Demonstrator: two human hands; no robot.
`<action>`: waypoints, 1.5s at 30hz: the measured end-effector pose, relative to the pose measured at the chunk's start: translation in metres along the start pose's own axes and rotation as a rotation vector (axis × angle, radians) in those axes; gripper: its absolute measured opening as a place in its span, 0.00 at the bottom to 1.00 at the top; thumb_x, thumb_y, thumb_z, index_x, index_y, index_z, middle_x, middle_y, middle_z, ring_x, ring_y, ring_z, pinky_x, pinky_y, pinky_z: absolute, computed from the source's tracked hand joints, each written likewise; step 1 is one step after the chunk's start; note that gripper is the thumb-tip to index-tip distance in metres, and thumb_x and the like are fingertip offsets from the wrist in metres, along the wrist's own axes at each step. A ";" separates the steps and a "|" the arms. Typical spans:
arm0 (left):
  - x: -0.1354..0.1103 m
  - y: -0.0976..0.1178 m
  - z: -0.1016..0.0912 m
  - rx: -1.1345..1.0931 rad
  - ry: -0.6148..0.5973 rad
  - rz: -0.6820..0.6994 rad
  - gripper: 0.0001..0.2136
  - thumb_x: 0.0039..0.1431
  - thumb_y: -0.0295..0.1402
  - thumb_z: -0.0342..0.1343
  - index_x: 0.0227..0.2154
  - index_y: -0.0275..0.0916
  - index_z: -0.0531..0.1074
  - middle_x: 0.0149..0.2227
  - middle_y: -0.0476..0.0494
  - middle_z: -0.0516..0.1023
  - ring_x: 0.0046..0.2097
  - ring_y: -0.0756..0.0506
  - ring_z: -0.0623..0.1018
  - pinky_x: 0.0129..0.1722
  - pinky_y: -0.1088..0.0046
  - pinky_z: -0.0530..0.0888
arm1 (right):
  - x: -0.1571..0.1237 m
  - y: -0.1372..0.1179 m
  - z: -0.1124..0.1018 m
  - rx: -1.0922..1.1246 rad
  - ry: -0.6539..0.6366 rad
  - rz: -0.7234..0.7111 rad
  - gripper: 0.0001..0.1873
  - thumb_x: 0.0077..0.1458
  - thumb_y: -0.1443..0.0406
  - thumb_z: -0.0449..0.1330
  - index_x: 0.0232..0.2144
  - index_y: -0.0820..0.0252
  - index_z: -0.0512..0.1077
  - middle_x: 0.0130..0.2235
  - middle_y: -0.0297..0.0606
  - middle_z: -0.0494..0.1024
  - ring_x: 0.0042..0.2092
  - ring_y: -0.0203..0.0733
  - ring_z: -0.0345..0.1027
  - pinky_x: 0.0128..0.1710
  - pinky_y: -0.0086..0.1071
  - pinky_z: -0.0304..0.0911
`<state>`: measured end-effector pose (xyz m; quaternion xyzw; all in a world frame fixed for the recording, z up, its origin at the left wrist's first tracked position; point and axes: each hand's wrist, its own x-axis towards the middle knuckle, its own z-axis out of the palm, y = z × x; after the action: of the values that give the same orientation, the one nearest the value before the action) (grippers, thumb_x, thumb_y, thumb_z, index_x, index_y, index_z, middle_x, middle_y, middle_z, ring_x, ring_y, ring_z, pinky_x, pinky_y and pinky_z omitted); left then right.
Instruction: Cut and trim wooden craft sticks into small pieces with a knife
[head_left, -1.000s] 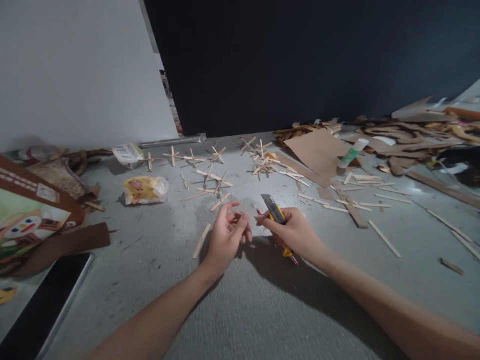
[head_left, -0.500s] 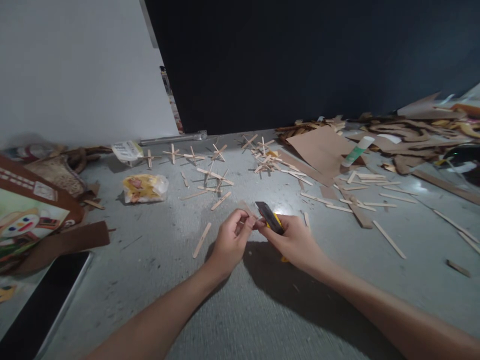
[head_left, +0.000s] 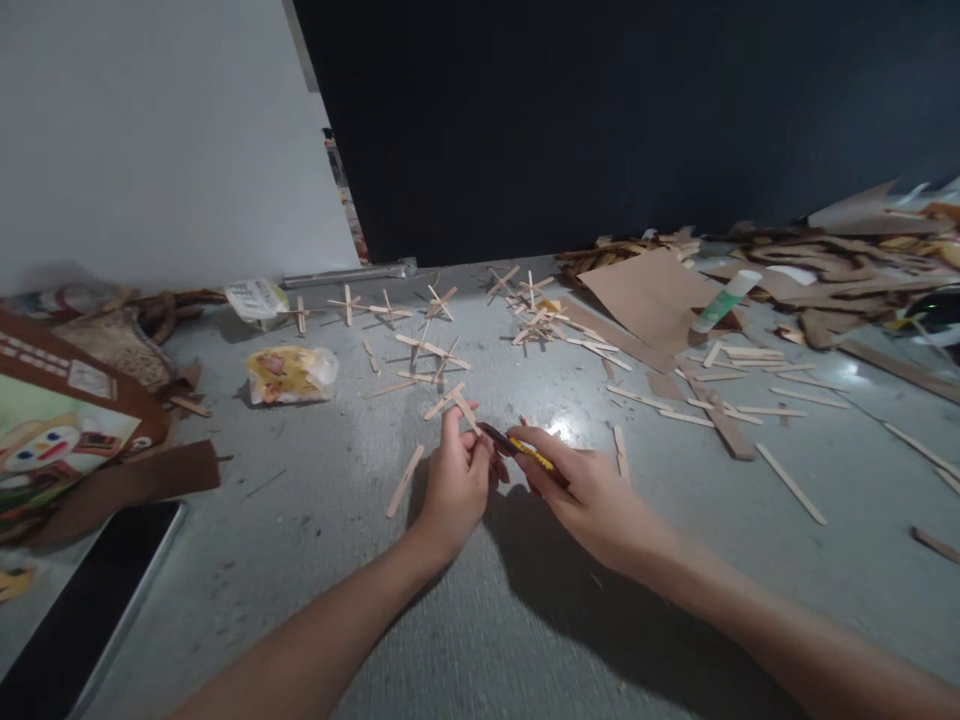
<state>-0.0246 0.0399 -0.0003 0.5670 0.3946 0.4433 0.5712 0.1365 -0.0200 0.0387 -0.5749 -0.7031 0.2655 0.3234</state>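
My left hand (head_left: 459, 490) pinches a wooden craft stick (head_left: 466, 411), whose upper end sticks out past the fingers. In my right hand (head_left: 592, 495) is a black and yellow utility knife (head_left: 534, 453), fingers closed round its body. Its dark front end meets the stick beside my left fingertips; whether the edge bites into the wood I cannot tell. Just beyond the hands lies a loose stick (head_left: 442, 402), and another stick (head_left: 406, 481) lies left of my left wrist. Several sticks joined into crosses (head_left: 433, 351) stand farther back.
Loose craft sticks (head_left: 789, 483) and a glue stick (head_left: 725, 301) lie to the right by brown cardboard (head_left: 645, 300). At left are a phone (head_left: 90, 610), a printed bag (head_left: 67, 430) and a yellow packet (head_left: 291, 376). A dark panel (head_left: 600, 120) borders the back.
The knife has tilted flatter and its front end has come over to the stick at my left fingers. The held stick now points up and away more visibly.
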 end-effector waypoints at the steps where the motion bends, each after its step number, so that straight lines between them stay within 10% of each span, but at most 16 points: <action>1: 0.000 0.000 0.000 0.004 -0.002 0.000 0.17 0.69 0.40 0.56 0.55 0.42 0.61 0.26 0.57 0.74 0.25 0.50 0.75 0.27 0.75 0.71 | 0.000 0.001 0.000 -0.013 0.004 -0.008 0.17 0.72 0.59 0.48 0.49 0.56 0.75 0.29 0.37 0.79 0.28 0.41 0.72 0.31 0.30 0.62; 34: 0.000 -0.003 -0.001 0.202 -0.018 -0.004 0.16 0.69 0.34 0.51 0.57 0.42 0.60 0.23 0.57 0.73 0.24 0.48 0.75 0.28 0.73 0.69 | -0.005 -0.005 0.009 0.054 0.012 0.056 0.21 0.70 0.60 0.49 0.52 0.60 0.78 0.26 0.35 0.76 0.25 0.37 0.63 0.27 0.28 0.58; 45: -0.001 0.000 -0.003 0.261 -0.020 0.058 0.16 0.68 0.31 0.51 0.58 0.43 0.65 0.25 0.55 0.72 0.25 0.49 0.73 0.28 0.74 0.66 | -0.009 0.002 0.014 -0.071 0.018 0.020 0.26 0.69 0.63 0.48 0.64 0.61 0.71 0.42 0.51 0.86 0.38 0.46 0.80 0.37 0.31 0.69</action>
<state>-0.0277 0.0400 0.0000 0.6520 0.4264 0.3989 0.4837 0.1285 -0.0280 0.0265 -0.5953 -0.7033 0.2384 0.3067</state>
